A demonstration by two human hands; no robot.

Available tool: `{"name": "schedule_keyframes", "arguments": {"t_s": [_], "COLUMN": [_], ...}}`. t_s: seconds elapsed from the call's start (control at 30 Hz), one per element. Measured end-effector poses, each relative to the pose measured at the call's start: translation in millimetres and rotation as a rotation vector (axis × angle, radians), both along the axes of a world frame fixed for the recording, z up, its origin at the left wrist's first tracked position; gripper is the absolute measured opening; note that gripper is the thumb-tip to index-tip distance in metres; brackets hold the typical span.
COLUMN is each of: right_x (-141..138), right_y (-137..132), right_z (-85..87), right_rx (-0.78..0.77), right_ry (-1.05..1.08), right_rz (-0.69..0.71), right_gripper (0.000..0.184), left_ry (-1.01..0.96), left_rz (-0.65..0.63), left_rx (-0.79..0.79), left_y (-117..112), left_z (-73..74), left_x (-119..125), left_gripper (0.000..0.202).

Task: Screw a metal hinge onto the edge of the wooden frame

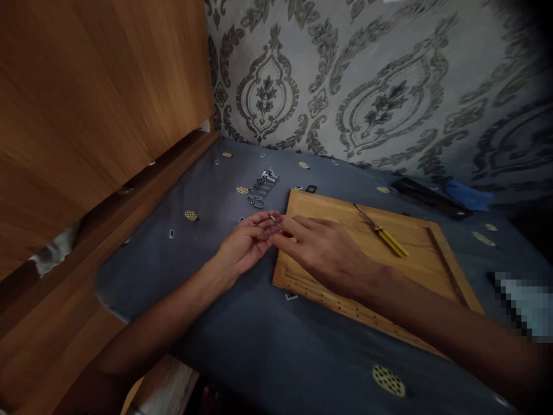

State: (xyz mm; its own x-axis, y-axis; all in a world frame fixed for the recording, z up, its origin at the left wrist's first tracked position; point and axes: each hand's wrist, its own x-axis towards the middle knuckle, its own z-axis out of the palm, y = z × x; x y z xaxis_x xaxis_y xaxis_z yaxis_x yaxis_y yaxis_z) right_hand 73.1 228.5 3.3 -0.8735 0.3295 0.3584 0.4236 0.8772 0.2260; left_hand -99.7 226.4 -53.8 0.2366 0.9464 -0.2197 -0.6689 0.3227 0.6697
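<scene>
My left hand [244, 245] and my right hand [322, 251] meet at the left edge of a wooden panel [415, 253] that lies flat on a grey-blue patterned cloth [259, 340]. Between their pinched fingertips is a small metal part [272, 219]; it is too small to name. My right hand rests on the panel, my left hand on the cloth beside it. A yellow-handled screwdriver [384, 231] lies on the panel to the right of my hands. A pile of metal hinges [262, 187] sits on the cloth just beyond my hands.
A wooden cabinet wall [86, 104] rises at the left with a ledge [142, 196] along the cloth. Patterned wallpaper [367, 86] backs the scene. A dark flat object [425, 196] and something blue [469, 196] lie at the back right. Small bits dot the cloth.
</scene>
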Motion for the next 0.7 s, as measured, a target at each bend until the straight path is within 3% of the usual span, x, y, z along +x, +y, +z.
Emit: {"name": "schedule_keyframes", "arguments": {"t_s": [0.07, 0.2, 0.27, 0.33, 0.47, 0.6, 0.7], "right_x": [7, 20, 27, 36, 53, 62, 63], "right_y": [-9, -41, -58, -74, -92, -95, -94], "right_z": [-7.7, -32.6, -45.2, -56.1, -72.2, -79.7, -80.3], "right_rx": [0.004, -0.341, -0.421, -0.447, -0.45, -0.448, -0.456], "right_ry": [0.178, 0.511, 0.615, 0.684, 0.763, 0.797, 0.819], "right_rz": [-0.021, -0.129, -0.127, -0.152, -0.207, -0.242, -0.245], "right_gripper": [0.031, 0.027, 0.02, 0.014, 0.012, 0.015, 0.015], "left_ry": [0.021, 0.219, 0.396, 0.485, 0.756, 1.075, 1.296], "left_rz": [0.002, 0.167, 0.258, 0.269, 0.132, -0.052, -0.096], "left_rx": [0.016, 0.098, 0.158, 0.177, 0.25, 0.395, 0.519], "left_y": [1, 15, 26, 36, 42, 33, 28], "left_z": [1.4, 2.1, 0.9, -1.0, -7.0, -14.4, -16.7], "left_x": [-3, -25, -41, -56, -68, -60, -54], "left_gripper": [0.047, 0.023, 0.017, 0.015, 0.016, 0.021, 0.026]}}
